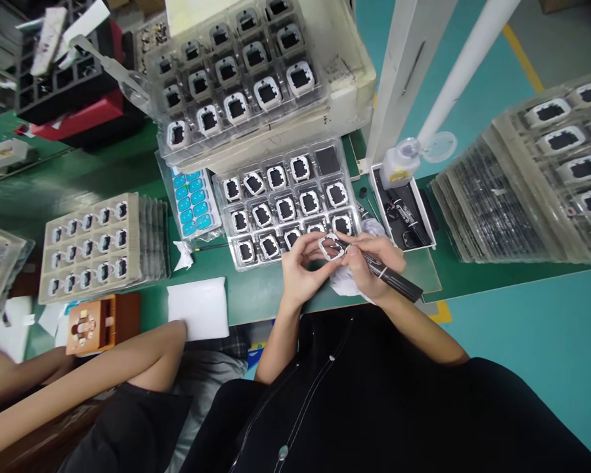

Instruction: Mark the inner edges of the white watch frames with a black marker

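Note:
Between the thumb and fingers of my left hand [303,268] is a small white frame-shaped part [331,246] with a rounded outline and an open middle. My right hand [374,266] grips a black marker pen [396,282], its tip end at the part's right edge. Whether the tip touches the part I cannot tell. Just beyond my hands lies a clear plastic tray [234,259] with rows of similar white and black parts; its far right pocket [328,161] holds none. A crumpled white cloth [345,282] lies beneath my hands.
Stacked trays stand at the right [473,197], at the left [150,243] and on a pale block [349,98] behind. A white box [426,240] holds black markers, beside a dispenser bottle [398,164]. A co-worker's arm [128,361] rests at lower left, near an orange fixture [123,318].

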{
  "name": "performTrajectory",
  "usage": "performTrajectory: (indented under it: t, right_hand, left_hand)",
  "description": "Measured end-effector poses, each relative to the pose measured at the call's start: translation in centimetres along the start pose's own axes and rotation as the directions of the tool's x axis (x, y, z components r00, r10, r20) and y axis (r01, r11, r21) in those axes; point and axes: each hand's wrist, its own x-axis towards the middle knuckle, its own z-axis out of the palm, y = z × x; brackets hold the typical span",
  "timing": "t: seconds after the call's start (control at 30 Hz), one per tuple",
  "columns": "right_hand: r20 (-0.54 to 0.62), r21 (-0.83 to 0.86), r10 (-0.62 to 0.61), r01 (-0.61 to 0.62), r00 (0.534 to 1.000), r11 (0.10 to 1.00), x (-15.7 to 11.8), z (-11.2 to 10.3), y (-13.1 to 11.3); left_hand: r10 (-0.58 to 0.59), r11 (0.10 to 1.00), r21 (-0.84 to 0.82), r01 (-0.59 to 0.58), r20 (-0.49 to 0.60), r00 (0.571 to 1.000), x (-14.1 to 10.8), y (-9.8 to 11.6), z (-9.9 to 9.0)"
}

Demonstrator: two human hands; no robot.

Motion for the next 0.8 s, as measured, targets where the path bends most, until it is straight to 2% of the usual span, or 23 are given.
performTrajectory:
  t: [0.1,0.23,0.37,0.47,0.63,0.8]
  right_hand:
    - [-0.026,0.042,0.014,-0.013,1.000,0.999,-0.1,0.1,0.1]
    - [-0.044,0.078,0.027,-0.024,0.999,0.997,-0.1,0.1,0.0]
    - [-0.042,0.056,0.035,-0.032,0.999,0.998,-0.4,-0.2,0.0]
    - [-0.076,-0.012,-0.027,0.026,0.997,1.000,-0.7,-0.3,0.0]
    - [-0.084,-0.091,-0.201,0.194,0.976,0.977,-0.8,-0.5,0.1]
    - [-0.084,-0.117,-0.245,0.235,0.966,0.965,-0.7,-0.7,0.1]
  left_hand:
    - [-0.007,1.000,0.003,0.007,-0.001,1.000,0.0,0.1,0.2]
    - [0.041,0.999,0.026,-0.041,0.015,0.999,0.1,0.2,0.3]
    - [0.059,0.998,0.034,-0.059,0.001,0.998,0.3,0.8,0.5]
    - [-0.006,1.000,0.029,0.008,-0.062,0.998,0.4,2.0,0.7]
    - [-0.153,0.988,-0.003,0.153,-0.121,0.981,0.7,4.1,0.9]
    - [-0.186,0.982,-0.045,0.182,-0.126,0.974,1.0,4.7,0.9]
